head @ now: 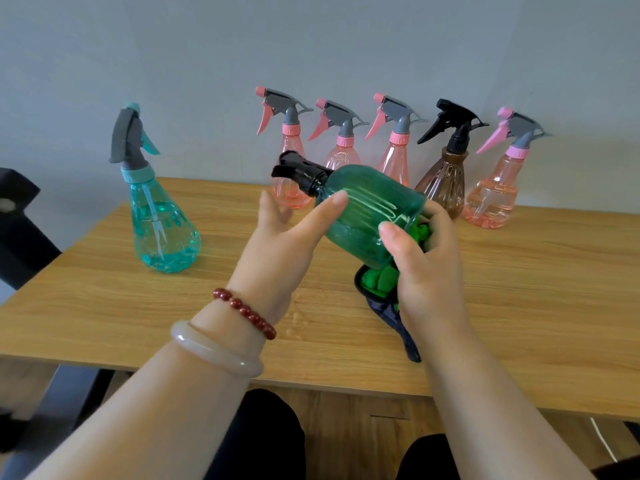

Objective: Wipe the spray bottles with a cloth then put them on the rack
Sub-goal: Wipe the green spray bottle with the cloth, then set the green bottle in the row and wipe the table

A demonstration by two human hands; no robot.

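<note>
Right hand (426, 258) is curled round a green cloth (381, 282) and pushes it against the bottom of the green spray bottle (370, 209). Its thumb lies on the side of the bottle. A dark part of the cloth hangs down below the hand to the table (104, 306).

The left hand (284, 244) is spread out, not closed. Its thumb lies straight on the top curve of the bottle, near the black spray head. Its fingers reach out under the neck, but they are partly hidden, so they may or may not be touching it.

The green spray bottle is up in the air between the two hands, above the middle of the table. It is tipped over, with the spray head up and to the left and the bottom down and to the right.

On the left wrist are a red bead bracelet (246, 313) and a pale bangle (214, 351).

A teal spray bottle (159, 220) stands alone on the left side of the table, well apart from the rest. At the back, by the wall, five bottles stand in a row: three pink ones (394, 157), then a brown bottle (445, 185) with a black head, then one more pink bottle (491, 195). They all stand up straight.
</note>
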